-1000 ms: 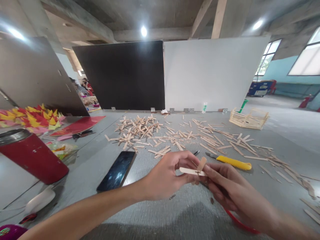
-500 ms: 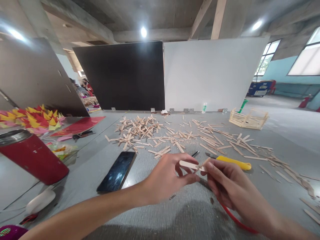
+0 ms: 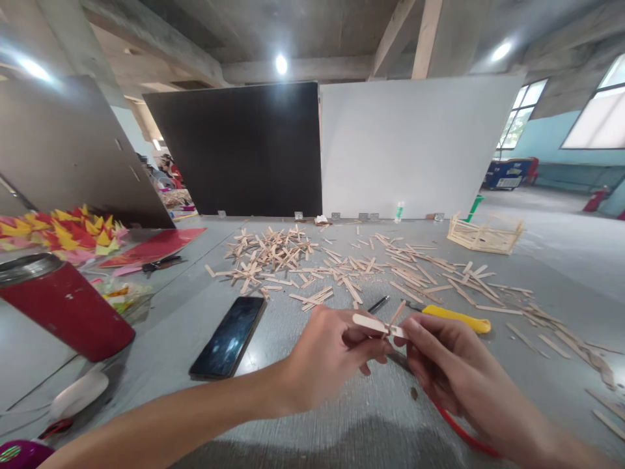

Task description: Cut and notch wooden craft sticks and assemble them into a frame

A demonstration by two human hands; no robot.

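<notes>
Two small wooden sticks cross each other between my hands, above the grey table [image 3: 303, 430]. The longer, pale stick [image 3: 370, 323] lies nearly level, and the thinner crossing stick [image 3: 398, 314] slants up to the right. My left hand [image 3: 332, 355] has its fingers closed around the crossing, near the middle. My right hand [image 3: 446, 358] pinches the right end of the pale stick between thumb and forefinger. Behind my hands lie a black pen [image 3: 379, 304] and a yellow-handled tool [image 3: 456, 318]. Part of a red-handled tool [image 3: 459, 430] shows beneath my right hand.
Loose wooden sticks [image 3: 273, 251] are scattered across the table behind my hands. A phone [image 3: 228, 337], a red tumbler [image 3: 68, 306] and a white mouse [image 3: 79, 393] are on the left. A stick frame [image 3: 485, 236] stands at the back right, near a glue bottle [image 3: 399, 212].
The crossing stick now stands more upright and shows more clearly. My left hand's fingers have drawn in closer around the crossing. My right hand has barely moved.
</notes>
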